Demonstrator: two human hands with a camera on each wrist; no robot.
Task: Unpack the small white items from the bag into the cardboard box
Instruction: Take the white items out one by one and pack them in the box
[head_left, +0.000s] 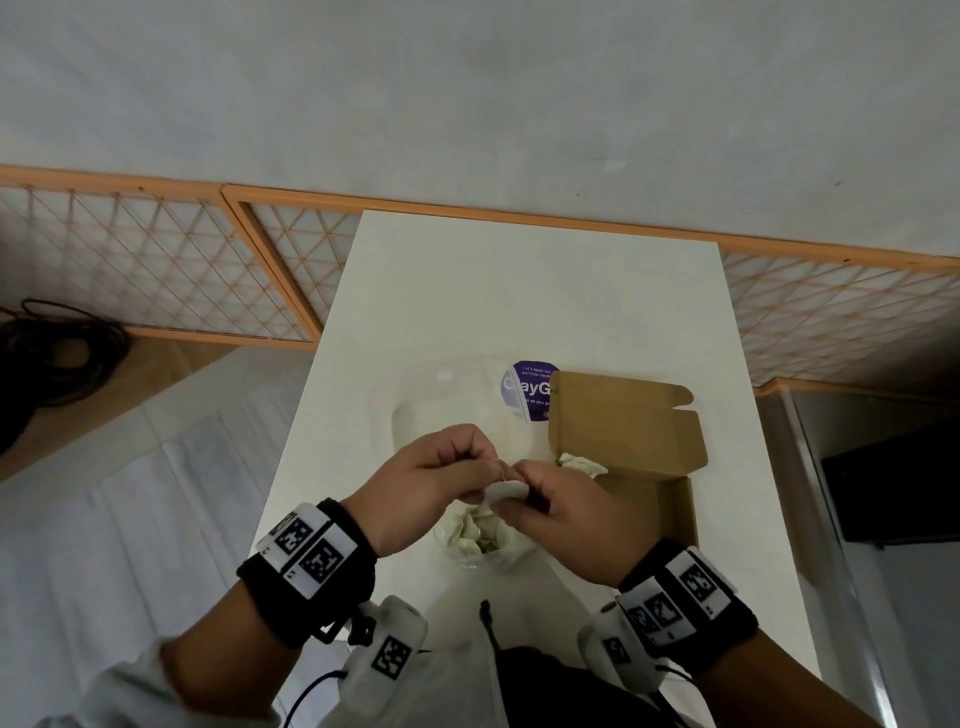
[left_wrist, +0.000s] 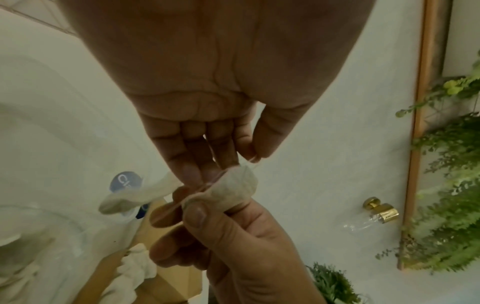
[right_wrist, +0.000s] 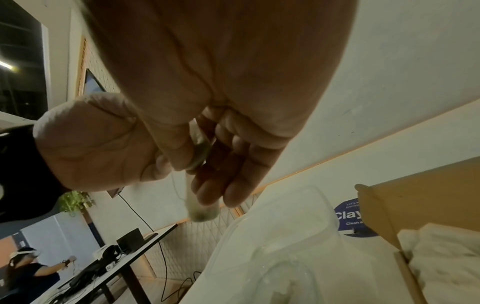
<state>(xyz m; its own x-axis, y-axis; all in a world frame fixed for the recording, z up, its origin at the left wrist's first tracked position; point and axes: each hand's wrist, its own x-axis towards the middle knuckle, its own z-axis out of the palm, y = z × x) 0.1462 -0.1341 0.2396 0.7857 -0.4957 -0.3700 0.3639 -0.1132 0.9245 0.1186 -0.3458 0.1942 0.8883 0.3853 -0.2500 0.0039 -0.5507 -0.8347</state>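
Note:
Both hands meet above the mouth of a clear plastic bag (head_left: 415, 415) lying on the white table. My right hand (head_left: 511, 496) pinches a small white sachet (head_left: 503, 490) between thumb and fingers. My left hand (head_left: 492, 463) pinches a thin thread (left_wrist: 253, 158) that runs from that sachet (left_wrist: 233, 189). A second white sachet (left_wrist: 135, 195) dangles beside my fingers. More white sachets (head_left: 475, 530) lie in the bag below my hands. To the right stands the open cardboard box (head_left: 623, 415) with white sachets (head_left: 582, 462) in its near left corner.
A purple round sticker (head_left: 527, 389) sits on the bag, next to the box flap. The table (head_left: 519, 291) ends at an orange-framed lattice panel (head_left: 156, 260). In the right wrist view another person (right_wrist: 28, 267) stands at a far table with dark gear.

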